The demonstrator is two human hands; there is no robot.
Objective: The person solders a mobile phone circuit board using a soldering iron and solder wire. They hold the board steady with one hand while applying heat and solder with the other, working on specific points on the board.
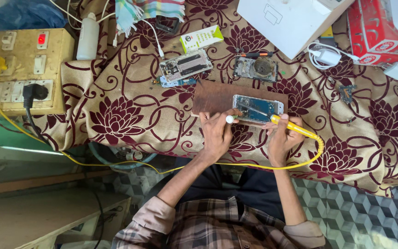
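An opened phone (258,108) with its blue circuit board showing lies on a brown wooden board (213,97). My right hand (282,138) grips a yellow-handled soldering iron (295,129), whose thin tip reaches onto the phone's board. My left hand (216,133) rests at the phone's near left corner and pinches a small white round thing (230,119). The iron's yellow cord (318,150) loops under my wrists and runs left.
Two more opened phones (185,67) (256,68) lie farther back on the maroon floral cloth (120,115). A yellow switchboard (24,69) with a black plug sits at the left. White box (291,20), red box (378,32), white charger (325,56) and white bottle (88,37) line the back.
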